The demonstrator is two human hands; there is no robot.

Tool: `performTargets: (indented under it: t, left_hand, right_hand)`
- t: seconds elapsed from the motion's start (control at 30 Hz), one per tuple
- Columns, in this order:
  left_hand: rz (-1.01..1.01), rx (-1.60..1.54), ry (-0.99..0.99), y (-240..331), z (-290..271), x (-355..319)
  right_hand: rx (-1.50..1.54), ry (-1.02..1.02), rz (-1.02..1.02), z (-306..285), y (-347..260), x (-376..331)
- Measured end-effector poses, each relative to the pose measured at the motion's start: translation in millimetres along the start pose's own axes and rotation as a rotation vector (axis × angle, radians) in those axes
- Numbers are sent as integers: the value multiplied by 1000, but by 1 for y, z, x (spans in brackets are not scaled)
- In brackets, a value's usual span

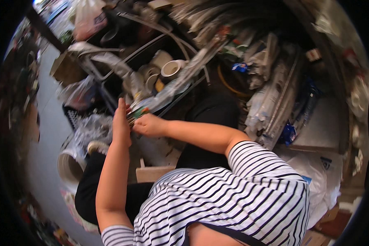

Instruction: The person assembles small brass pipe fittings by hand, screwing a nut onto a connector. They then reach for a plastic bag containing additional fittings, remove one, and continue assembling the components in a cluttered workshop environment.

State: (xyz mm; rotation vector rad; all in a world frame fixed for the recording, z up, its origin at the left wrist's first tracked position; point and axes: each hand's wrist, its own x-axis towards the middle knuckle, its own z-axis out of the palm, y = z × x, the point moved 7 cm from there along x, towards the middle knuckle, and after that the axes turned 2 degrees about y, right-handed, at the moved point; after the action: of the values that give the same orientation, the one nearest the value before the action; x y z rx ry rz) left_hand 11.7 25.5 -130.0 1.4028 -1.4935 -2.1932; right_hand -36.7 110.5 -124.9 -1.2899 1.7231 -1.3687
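Observation:
A long, narrow bundle in clear plastic slants from the upper right down to my hands, with a green and orange patch near its close end. My right hand is closed in a fist around that close end, and its fingertips are partly hidden. Upright beside the same end is my left hand, its fingers stretched out and its palm turned toward the bundle. Whether the palm touches the end, I cannot tell. What lies inside the plastic is too blurred to name.
Beyond the bundle, white rolls sit in a dark framed bin. More long plastic-wrapped lengths lean at the right. Crumpled clear plastic and a white bucket-like cylinder are at the left. A wooden piece lies between my legs.

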Motion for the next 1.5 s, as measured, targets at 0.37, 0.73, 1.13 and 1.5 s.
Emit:
performTargets:
  t: [0.37,0.73,1.13,1.5]
  left_hand:
    - [-44,-304,-30,-22,4,23]
    - [-638,-8,-558,-50,59,-10]
    - [-23,369,-494,-13,56,7]
    - [-258,-21,-426,1,27,-26]
  right_hand:
    - [128,-3,-19,-26,-75,-1]
    - [-207,114,-53,-32,-48,-21]
    - [16,-321,704,-38,-31,-59]
    - [1537,504,527,-58,35,-31]
